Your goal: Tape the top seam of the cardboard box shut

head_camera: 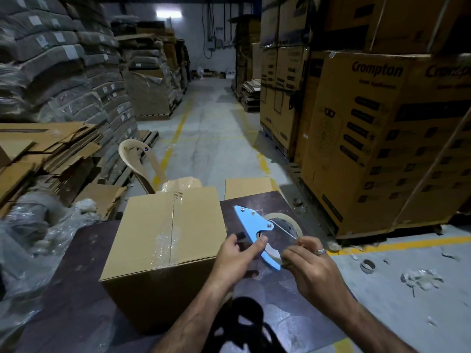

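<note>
Cardboard box (165, 240) sits on the dark table (76, 289), left of your hands. Flaps are down, and the top seam (172, 225) runs away from you down the middle. A crinkled clear strip already covers the near part of the seam and laps over the front edge; the far part looks bare.

Your left hand (235, 261) is curled on the blue tape dispenser (254, 228), thumb pressed on the flat of its body, fingers wrapped behind. Your right hand (313, 263) is mostly closed, fingertips pinching at the edge of the tape roll (288, 225), probably after the free end. Can't confirm you have the end; clear tape barely shows here. The dispenser is held just above the table, right of the box, not touching it.

Handling, my read:
- Dispenser is light and rigid. Grip the handle, not the plate; the toothed cutter end looks sharp.
- Clear tape is thin, sticky, folds onto itself. Keep it taut once the end is free.
- Box is stiff at the edges, and the flaps will likely give in the middle. Weight unknown.
- Steady the box at a top corner with your free hand and press along the seam, not beside it.
- Anchor past the bare far edge, then pull toward you to overlap the existing strip.
</note>
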The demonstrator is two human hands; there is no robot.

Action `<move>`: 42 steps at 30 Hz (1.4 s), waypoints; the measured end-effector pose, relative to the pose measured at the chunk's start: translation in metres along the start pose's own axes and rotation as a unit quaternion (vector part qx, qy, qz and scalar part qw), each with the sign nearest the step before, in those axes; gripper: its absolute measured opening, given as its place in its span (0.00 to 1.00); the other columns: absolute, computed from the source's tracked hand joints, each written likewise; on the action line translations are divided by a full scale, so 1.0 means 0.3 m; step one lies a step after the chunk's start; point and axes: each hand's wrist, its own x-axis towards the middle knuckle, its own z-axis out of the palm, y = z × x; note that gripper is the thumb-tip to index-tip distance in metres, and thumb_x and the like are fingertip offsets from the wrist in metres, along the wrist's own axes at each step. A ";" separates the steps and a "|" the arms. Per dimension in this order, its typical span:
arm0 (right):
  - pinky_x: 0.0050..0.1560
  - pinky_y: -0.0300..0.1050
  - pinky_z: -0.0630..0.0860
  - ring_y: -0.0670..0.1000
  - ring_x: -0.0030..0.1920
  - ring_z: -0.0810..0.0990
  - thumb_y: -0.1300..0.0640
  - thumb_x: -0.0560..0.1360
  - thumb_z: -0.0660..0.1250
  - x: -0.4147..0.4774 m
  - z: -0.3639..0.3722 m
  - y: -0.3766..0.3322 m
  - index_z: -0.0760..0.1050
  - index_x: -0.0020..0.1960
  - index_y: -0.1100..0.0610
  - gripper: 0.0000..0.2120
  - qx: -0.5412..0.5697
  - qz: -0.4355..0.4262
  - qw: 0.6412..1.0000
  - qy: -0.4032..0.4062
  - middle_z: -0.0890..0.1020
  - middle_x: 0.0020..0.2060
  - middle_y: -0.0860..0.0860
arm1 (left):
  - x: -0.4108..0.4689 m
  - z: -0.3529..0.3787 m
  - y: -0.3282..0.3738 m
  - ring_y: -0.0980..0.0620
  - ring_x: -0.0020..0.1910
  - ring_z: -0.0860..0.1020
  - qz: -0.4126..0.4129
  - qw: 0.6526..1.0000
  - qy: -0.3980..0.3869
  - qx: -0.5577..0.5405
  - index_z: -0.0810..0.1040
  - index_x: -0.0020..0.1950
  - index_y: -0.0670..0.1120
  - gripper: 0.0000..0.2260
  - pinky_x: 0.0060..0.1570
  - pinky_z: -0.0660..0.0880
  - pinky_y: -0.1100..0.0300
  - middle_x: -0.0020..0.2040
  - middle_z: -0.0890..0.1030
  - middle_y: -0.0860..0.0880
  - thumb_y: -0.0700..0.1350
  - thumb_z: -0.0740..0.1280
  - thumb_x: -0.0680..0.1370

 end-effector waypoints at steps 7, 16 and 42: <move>0.50 0.51 0.75 0.58 0.53 0.77 0.65 0.74 0.69 0.165 0.066 -0.065 0.81 0.49 0.59 0.06 -0.002 -0.071 0.996 0.057 0.82 0.49 0.51 | -0.051 -0.138 0.055 0.46 0.47 0.83 0.140 0.982 0.090 -0.088 0.79 0.54 0.39 0.21 0.45 0.80 0.54 0.48 0.84 0.42 0.43 0.79 0.65; 0.46 0.35 0.73 0.38 0.46 0.79 0.57 0.80 0.60 0.455 0.097 -0.333 0.81 0.49 0.49 0.11 0.499 0.309 0.801 -0.113 0.84 0.47 0.52 | -0.137 -0.296 0.052 0.51 0.53 0.81 0.307 0.914 0.263 -0.024 0.74 0.60 0.44 0.29 0.46 0.80 0.58 0.53 0.82 0.46 0.40 0.80 0.62; 0.27 0.34 0.72 0.50 0.39 0.80 0.58 0.76 0.67 0.567 0.357 -0.377 0.80 0.49 0.62 0.07 0.549 0.414 0.700 -0.193 0.83 0.47 0.58 | -0.084 -0.624 0.066 0.61 0.53 0.79 0.220 0.882 0.195 0.369 0.75 0.66 0.49 0.20 0.55 0.75 0.67 0.53 0.82 0.54 0.33 0.64 0.77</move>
